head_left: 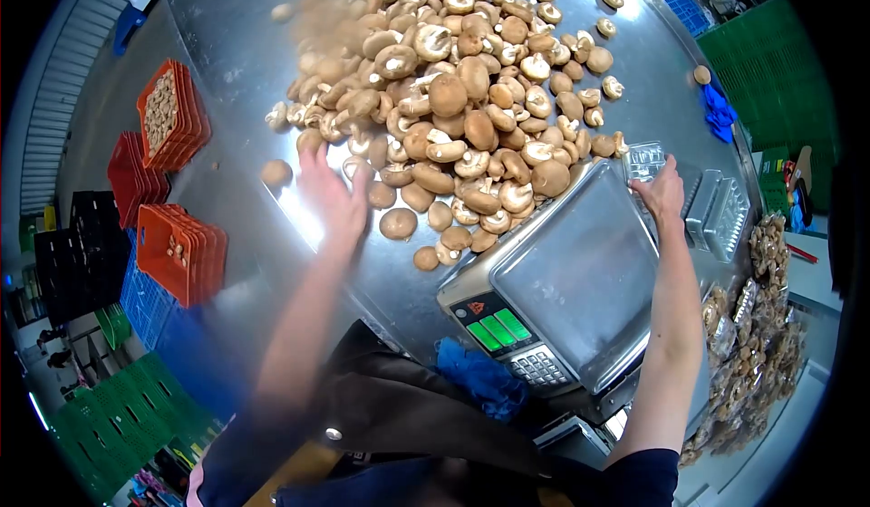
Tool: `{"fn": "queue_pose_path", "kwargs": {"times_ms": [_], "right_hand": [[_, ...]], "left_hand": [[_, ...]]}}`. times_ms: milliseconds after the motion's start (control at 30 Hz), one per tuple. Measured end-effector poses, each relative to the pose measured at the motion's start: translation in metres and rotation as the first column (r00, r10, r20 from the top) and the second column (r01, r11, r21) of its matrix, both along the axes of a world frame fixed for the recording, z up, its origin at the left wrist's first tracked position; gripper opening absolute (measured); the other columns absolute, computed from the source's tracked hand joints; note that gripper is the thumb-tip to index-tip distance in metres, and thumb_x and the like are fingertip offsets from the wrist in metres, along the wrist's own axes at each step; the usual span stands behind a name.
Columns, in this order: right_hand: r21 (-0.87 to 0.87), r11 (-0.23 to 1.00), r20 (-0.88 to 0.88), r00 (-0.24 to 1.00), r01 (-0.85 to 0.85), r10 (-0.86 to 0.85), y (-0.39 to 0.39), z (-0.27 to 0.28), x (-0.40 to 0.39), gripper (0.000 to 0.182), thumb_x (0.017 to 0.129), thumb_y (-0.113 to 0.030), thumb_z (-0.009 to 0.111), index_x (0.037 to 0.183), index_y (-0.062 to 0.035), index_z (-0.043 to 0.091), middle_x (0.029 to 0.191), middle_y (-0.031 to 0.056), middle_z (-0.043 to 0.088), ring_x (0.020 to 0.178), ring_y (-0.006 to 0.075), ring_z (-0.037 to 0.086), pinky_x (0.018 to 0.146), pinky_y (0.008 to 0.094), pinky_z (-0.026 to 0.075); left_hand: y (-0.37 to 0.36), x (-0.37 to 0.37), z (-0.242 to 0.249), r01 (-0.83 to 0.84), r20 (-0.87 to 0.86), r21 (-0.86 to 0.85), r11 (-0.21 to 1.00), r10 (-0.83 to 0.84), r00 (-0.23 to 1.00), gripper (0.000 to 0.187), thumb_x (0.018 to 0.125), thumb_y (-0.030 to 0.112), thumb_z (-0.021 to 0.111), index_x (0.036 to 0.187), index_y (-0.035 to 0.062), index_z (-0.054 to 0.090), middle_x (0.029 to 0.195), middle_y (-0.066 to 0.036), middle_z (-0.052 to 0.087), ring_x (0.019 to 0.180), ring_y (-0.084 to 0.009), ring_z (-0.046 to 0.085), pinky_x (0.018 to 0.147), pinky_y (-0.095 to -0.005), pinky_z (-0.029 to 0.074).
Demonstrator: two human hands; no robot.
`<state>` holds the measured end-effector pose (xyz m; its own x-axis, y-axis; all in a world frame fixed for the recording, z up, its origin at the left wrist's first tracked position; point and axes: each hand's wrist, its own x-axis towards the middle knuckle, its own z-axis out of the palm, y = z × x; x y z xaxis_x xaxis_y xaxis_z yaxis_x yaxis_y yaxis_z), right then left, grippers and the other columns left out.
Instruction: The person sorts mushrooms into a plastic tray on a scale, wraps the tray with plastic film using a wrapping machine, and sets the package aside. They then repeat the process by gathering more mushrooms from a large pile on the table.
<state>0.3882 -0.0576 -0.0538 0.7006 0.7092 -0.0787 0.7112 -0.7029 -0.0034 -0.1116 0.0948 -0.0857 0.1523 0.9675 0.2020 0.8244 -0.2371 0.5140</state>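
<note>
A large heap of brown shiitake mushrooms (471, 99) covers the middle of a steel table. My left hand (333, 199), slightly blurred, is at the heap's near left edge with thumb and fingers apart. A pale mushroom (355, 168) shows between them, not visibly gripped. My right hand (664, 192) is closed on the side of a clear plastic punnet (645, 158), beside the far right corner of the weighing scale (580, 267). The scale's flat pan carries nothing, and its green display is lit; the digits are too small to read.
Clear punnets (720, 212) are stacked right of the scale. Packed mushrooms (761, 344) are piled at the lower right. Orange crates (181, 253) stand at the left, one holding small mushrooms. A blue crumpled bag (480, 378) lies before the scale; blue gloves (719, 113) lie at the right edge.
</note>
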Motion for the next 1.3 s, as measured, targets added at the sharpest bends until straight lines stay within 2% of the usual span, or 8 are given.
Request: {"fn": "queue_pose_path", "kwargs": {"times_ms": [300, 467, 533, 600, 733, 1000, 1200, 1300], "right_hand": [[0.55, 0.824, -0.167, 0.948, -0.138, 0.271, 0.014, 0.151, -0.117, 0.082, 0.07, -0.039, 0.077, 0.134, -0.0022, 0.043, 0.116, 0.0237, 0.061, 0.111, 0.0307, 0.058, 0.095, 0.0428, 0.044], [0.395, 0.876, -0.918, -0.087, -0.278, 0.386, 0.0, 0.142, -0.258, 0.078, 0.075, -0.033, 0.073, 0.141, -0.0074, 0.04, 0.132, 0.0149, 0.052, 0.118, 0.0249, 0.053, 0.103, 0.0385, 0.041], [0.387, 0.92, -0.72, -0.642, -0.059, 0.262, -0.02, 0.077, -0.305, 0.069, 0.084, -0.033, 0.063, 0.143, -0.0058, 0.038, 0.131, 0.0168, 0.052, 0.121, 0.0276, 0.052, 0.104, 0.0397, 0.04], [0.16, 0.986, -0.622, -0.772, 0.038, 0.13, -0.04, 0.063, -0.341, 0.068, 0.094, -0.046, 0.048, 0.144, -0.0025, 0.033, 0.132, 0.0186, 0.052, 0.122, 0.0295, 0.051, 0.105, 0.0407, 0.039], [-0.384, 0.833, -0.697, -0.717, 0.399, 0.022, -0.089, 0.052, -0.366, 0.09, 0.089, -0.072, 0.029, 0.144, -0.0009, 0.028, 0.13, 0.027, 0.051, 0.12, 0.0375, 0.053, 0.1, 0.0466, 0.044], [-0.358, 0.857, -0.874, -0.456, 0.37, -0.169, -0.123, 0.017, -0.408, 0.045, 0.094, -0.01, 0.046, 0.137, -0.0014, 0.035, 0.09, 0.0182, 0.063, 0.052, 0.0154, 0.055, 0.042, 0.0259, 0.043], [-0.457, 0.583, -0.802, -0.595, 0.672, 0.058, -0.072, 0.001, -0.427, 0.032, 0.093, -0.005, 0.042, 0.125, -0.0031, 0.042, 0.081, 0.0148, 0.056, 0.047, 0.0124, 0.043, 0.039, 0.0247, 0.032], [-0.194, 0.548, -0.944, -0.306, 0.814, 0.12, -0.036, -0.023, -0.426, 0.037, 0.096, -0.005, 0.036, 0.133, -0.0027, 0.033, 0.079, 0.0149, 0.058, 0.049, 0.0158, 0.051, 0.039, 0.0276, 0.04]], "left_hand": [[0.035, 0.038, 0.07, 0.259, 0.621, 0.156, 0.953, -0.299, 0.724, 0.07, 0.084, 0.032, 0.062, 0.141, 0.0042, 0.034, 0.144, -0.019, 0.036, 0.132, -0.0322, 0.037, 0.111, -0.0444, 0.028], [-0.027, 0.008, 0.138, 0.823, 0.645, -0.067, 0.565, -0.605, 0.468, 0.07, 0.081, 0.032, 0.07, 0.138, 0.0046, 0.04, 0.132, -0.012, 0.052, 0.122, -0.0267, 0.049, 0.103, -0.041, 0.039], [-0.046, -0.016, 0.132, 0.895, 0.747, -0.359, 0.264, -0.494, 0.445, 0.052, 0.089, 0.025, 0.064, 0.133, 0.0033, 0.045, 0.107, -0.011, 0.065, 0.103, -0.0213, 0.061, 0.088, -0.0334, 0.05], [-0.062, -0.045, 0.11, 0.776, 0.759, -0.595, 0.208, -0.174, 0.628, 0.027, 0.098, 0.023, 0.052, 0.113, 0.0007, 0.054, 0.082, -0.008, 0.067, 0.075, -0.0162, 0.068, 0.059, -0.0258, 0.054], [-0.084, -0.085, 0.077, 0.407, 0.404, -0.913, 0.037, 0.226, 0.886, 0.025, 0.101, 0.022, 0.041, 0.096, -0.0007, 0.049, 0.079, -0.014, 0.065, 0.049, -0.0229, 0.065, 0.032, -0.0239, 0.046], [-0.063, -0.1, 0.047, 0.307, 0.123, -0.902, -0.304, 0.501, 0.857, 0.025, 0.091, -0.003, 0.04, 0.116, -0.0046, 0.038, 0.102, -0.032, 0.062, 0.046, -0.0154, 0.05, 0.035, -0.0233, 0.045], [-0.007, -0.095, 0.021, 0.374, 0.152, -0.879, -0.295, 0.57, 0.807, 0.036, 0.089, -0.009, 0.04, 0.124, -0.0066, 0.034, 0.107, -0.032, 0.059, 0.056, -0.0152, 0.053, 0.043, -0.0215, 0.052], [0.012, -0.069, 0.007, 0.374, 0.323, -0.927, -0.019, 0.461, 0.826, 0.029, 0.09, -0.009, 0.042, 0.118, -0.0075, 0.038, 0.108, -0.031, 0.059, 0.053, -0.0163, 0.052, 0.04, -0.0215, 0.044]]}}
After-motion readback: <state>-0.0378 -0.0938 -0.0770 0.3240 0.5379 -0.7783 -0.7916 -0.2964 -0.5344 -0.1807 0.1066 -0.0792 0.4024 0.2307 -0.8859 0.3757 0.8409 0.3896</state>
